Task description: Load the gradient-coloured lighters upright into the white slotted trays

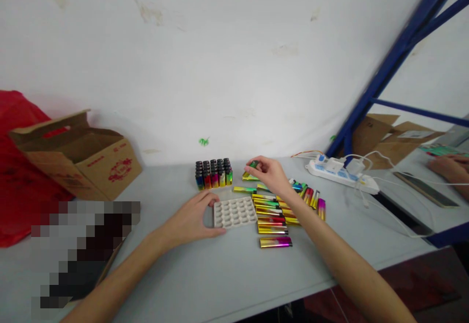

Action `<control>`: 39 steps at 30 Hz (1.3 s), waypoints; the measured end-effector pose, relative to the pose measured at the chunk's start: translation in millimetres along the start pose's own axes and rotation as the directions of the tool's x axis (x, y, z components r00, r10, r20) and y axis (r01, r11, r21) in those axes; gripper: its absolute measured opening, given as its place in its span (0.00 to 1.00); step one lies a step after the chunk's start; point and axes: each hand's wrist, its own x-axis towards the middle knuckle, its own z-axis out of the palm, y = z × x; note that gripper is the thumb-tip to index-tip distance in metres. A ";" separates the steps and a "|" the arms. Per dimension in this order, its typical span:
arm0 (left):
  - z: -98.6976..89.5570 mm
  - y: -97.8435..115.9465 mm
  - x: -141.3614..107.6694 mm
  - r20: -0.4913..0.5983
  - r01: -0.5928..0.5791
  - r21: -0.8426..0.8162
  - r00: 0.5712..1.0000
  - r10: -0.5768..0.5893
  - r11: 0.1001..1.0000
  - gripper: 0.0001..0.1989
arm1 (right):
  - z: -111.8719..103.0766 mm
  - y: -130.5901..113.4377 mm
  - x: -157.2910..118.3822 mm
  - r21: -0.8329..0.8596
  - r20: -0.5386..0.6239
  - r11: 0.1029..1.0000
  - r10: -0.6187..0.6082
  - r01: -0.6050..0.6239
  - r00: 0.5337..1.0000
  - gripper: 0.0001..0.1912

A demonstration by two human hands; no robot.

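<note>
One red bag [22, 166] and one open box [106, 166] are at the left. Five lighters [214, 180] form the front row of an upright block, more behind. The left hand [196, 215], thumb and fingers wide, grips one tray [235, 212] by its left end, in front of the block. The right hand [269, 170] pinches one green lighter [253, 164] narrowly, above loose lighters [271, 211] overlapping too much to count. Rightward are one power strip [342, 175], one carton [384, 142] and a co-worker's hand [449, 166].
</note>
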 end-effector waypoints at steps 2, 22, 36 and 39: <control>1.7 0.3 -2.5 -0.008 -0.002 -0.004 1.000 0.001 1.000 0.28 | 13.2 -2.5 -3.0 0.172 -0.030 0.985 0.020 -0.015 0.999 0.31; -6.0 -12.5 -5.8 -0.010 -0.085 0.107 0.996 0.086 0.991 0.35 | 51.6 -30.7 -47.9 0.695 0.355 0.582 0.231 -0.421 0.906 0.35; -1.0 -15.3 -7.0 -0.029 -0.116 0.060 0.993 0.117 0.991 0.34 | 52.8 -26.3 -50.4 0.622 0.342 0.665 0.244 -0.413 0.908 0.34; -1.3 -14.8 -6.7 -0.034 -0.129 0.051 0.991 0.130 0.990 0.32 | 53.2 -25.2 -52.7 0.603 0.302 0.723 0.183 -0.336 0.936 0.32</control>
